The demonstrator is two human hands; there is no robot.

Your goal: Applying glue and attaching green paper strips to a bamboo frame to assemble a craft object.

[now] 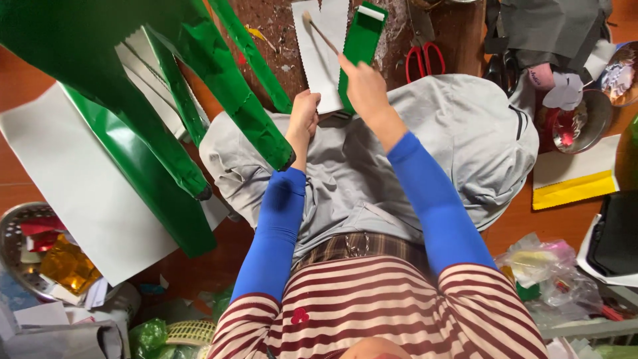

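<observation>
Blue-sleeved forearms reach forward over the lap. The right hand (364,86) pinches a thin wooden brush (321,32), its shaft slanting up-left over the white paper strip (322,50), whose near end the curled left hand (305,114) pins down.

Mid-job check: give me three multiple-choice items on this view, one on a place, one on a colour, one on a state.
1. Where are the red-handled scissors?
A. right of the green strip
B. in the metal bowl
C. on the sleeve

2. What colour is the paper under the brush?
A. yellow
B. white
C. red

3. What is the right hand doing?
A. resting open
B. gripping the brush
C. holding scissors

Answers: 1 A, scissors lie right of the green strip. 2 B, the white paper shows beneath the bristles. 3 B, fingers close around the handle while the left hand pins the paper.
</observation>
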